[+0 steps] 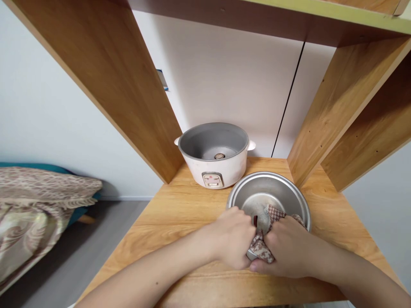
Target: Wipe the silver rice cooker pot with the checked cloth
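Observation:
My right hand (290, 248) is closed around a brown-and-white patterned cloth (263, 248), part of which spreads into the metal pot (236, 194). Close beside it, my left hand (236, 237) is curled into a fist. A dark red tip (255, 221) sticks up by the left fist, and a grey metallic piece (251, 255) shows below, against the cloth. Most of that object is hidden by the fingers, so its kind is unclear. Both hands are over the near side of the pot, whose front rim they cover.
Behind the pot, to the left, stands a white rice cooker body (192, 169), lidless, with no inner pot in it. Wooden uprights (128, 85) flank the wooden tabletop (154, 226), with a shelf (240, 19) overhead. A patterned blanket (41, 188) lies on blue furniture at left.

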`<state>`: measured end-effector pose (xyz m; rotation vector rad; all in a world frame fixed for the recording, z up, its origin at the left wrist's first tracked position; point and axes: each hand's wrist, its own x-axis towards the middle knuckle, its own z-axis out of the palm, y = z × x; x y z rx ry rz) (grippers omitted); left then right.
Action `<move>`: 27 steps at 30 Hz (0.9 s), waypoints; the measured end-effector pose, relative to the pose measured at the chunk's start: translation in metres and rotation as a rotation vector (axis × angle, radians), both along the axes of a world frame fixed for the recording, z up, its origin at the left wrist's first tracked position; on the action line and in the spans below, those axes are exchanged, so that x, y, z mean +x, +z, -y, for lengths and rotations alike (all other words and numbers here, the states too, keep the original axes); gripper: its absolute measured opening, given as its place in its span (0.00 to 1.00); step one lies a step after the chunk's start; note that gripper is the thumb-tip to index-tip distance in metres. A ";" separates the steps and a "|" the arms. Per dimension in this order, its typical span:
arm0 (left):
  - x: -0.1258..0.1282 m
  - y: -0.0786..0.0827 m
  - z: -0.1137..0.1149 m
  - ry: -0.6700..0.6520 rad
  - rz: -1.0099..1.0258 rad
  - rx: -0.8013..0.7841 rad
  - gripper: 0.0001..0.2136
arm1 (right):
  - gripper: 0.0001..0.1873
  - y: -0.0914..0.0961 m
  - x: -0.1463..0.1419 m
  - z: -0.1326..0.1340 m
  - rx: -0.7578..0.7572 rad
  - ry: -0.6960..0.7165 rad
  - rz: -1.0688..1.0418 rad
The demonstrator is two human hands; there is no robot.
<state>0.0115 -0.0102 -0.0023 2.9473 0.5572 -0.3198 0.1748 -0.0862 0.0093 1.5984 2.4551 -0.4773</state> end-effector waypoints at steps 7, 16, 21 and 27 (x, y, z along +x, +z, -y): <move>0.001 0.001 0.001 0.022 -0.008 -0.006 0.15 | 0.36 0.001 -0.003 0.001 0.031 0.007 0.057; 0.000 -0.004 -0.001 0.000 -0.003 0.021 0.15 | 0.36 -0.002 0.001 0.000 -0.003 0.001 0.005; 0.001 -0.005 -0.001 -0.002 -0.035 0.013 0.17 | 0.38 -0.002 0.003 -0.002 -0.069 0.006 0.007; 0.000 -0.008 -0.001 -0.001 0.008 0.018 0.15 | 0.38 -0.002 0.002 -0.003 -0.046 0.018 -0.007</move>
